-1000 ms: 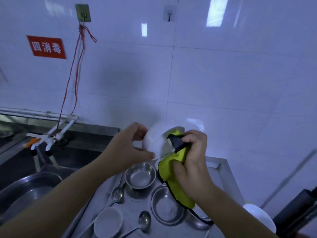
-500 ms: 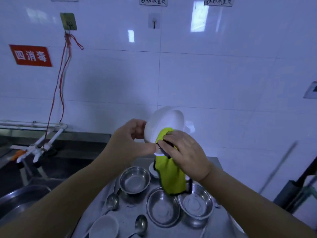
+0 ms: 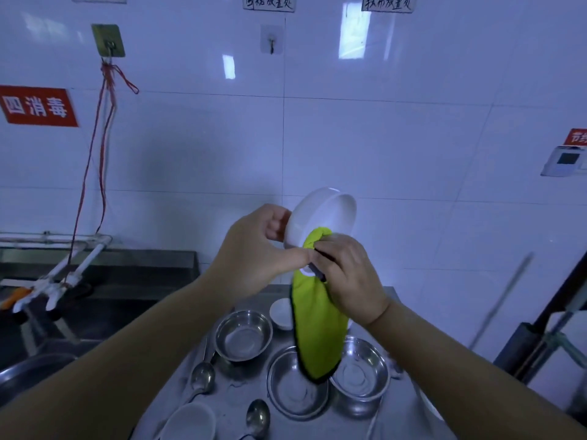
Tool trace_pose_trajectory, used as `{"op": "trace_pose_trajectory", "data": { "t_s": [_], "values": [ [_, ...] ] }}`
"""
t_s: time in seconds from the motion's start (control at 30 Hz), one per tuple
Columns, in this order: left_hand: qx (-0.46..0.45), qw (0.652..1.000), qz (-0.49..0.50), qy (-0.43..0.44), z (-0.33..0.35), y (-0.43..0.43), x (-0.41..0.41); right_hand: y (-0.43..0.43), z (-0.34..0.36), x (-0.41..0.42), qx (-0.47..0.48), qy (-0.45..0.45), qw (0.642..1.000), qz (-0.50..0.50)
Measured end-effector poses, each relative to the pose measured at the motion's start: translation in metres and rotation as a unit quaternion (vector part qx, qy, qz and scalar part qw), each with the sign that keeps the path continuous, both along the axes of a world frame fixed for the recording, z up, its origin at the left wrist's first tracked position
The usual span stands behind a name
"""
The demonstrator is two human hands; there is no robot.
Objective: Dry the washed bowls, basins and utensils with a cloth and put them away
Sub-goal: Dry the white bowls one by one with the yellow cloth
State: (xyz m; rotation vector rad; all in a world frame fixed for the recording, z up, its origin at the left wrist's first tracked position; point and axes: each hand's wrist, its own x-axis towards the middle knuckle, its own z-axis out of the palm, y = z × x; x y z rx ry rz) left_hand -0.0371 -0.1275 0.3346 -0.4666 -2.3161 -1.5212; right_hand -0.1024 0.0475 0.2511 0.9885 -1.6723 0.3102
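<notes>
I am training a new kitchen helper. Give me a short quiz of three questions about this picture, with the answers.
1. True or false: the left hand holds the white bowl at its rim.
2. The cloth held by the right hand is: A) red B) green C) white
3. Fill in: ___ steel bowls stand on the table.
Key: 1 true; 2 B; 3 three.

The scene is dimly lit, with a cold blue cast. Glare patches are reflected high on the tiled wall [image 3: 413, 138], a soft shadow is thrown below, and edges are bowed.
</notes>
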Motion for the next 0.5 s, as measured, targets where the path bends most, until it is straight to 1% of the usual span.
{"op": "trace_pose_trajectory", "data": {
  "t_s": [0.03,0.1,0.23,0.33,0.4,0.47,0.5],
  "values": [
    [-0.003,1.0,-0.007,-0.006,0.004,-0.001,0.0,0.006,0.004,-0.006,0.019,0.026,0.999,-0.006],
    [0.037,0.999,-0.017,-0.022,0.005,0.002,-0.004,0.009,0.009,-0.009,0.008,0.025,1.0,-0.014],
    [0.148,0.987,-0.065,-0.019,-0.016,0.019,-0.008,-0.004,0.006,0.006,-0.085,-0.062,0.994,-0.007],
    [0.191,0.979,-0.073,-0.005,-0.024,0.026,-0.012,-0.016,0.003,0.019,-0.156,-0.144,0.976,0.04],
    [0.174,0.982,-0.069,0.009,-0.018,0.026,-0.011,-0.018,0.001,0.021,-0.153,-0.159,0.974,0.056],
    [0.12,0.99,-0.069,0.022,-0.011,0.021,-0.008,-0.011,0.003,0.017,-0.1,-0.127,0.986,0.044],
    [0.088,0.993,-0.071,0.021,-0.006,0.017,-0.006,-0.004,0.005,0.012,-0.064,-0.093,0.993,0.031]
  ]
}}
